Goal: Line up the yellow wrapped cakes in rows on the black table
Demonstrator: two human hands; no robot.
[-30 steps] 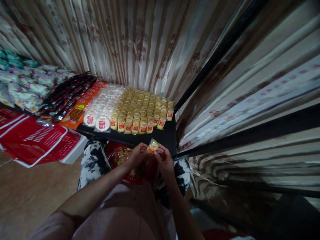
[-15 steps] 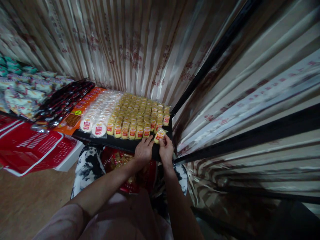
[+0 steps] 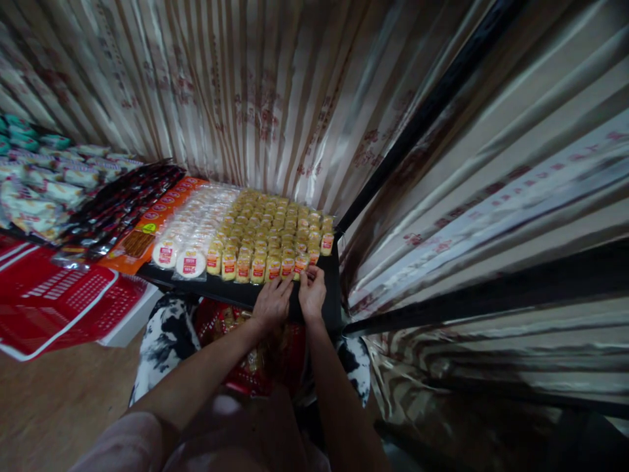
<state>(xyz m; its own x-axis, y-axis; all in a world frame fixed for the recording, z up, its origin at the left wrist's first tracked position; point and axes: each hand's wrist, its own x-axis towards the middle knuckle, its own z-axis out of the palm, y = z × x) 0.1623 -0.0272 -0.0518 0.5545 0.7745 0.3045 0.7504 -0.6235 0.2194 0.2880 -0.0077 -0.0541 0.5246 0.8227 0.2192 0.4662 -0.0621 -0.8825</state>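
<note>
Small yellow wrapped snacks stand in close rows on a dark shelf, with red labels facing me along the front row. At the right part of that row, my right hand has its thumb and fingers closed at the lower edge of one yellow wrapped snack, which lines up with its neighbours. Just left of it, my left hand lies with fingers stretched forward, its fingertips at the bottoms of the front packets. Exact contact there is hard to see.
Left of the snacks are round white packets, an orange packet, dark packets and white bags. A red basket stands at left; another red basket with packets sits below the shelf. Curtains and a black pole border it.
My right hand has brought the loose, tilted yellow snack leftward and up against the front row, where it now stands in line. My left hand has shifted slightly left and down in view.
</note>
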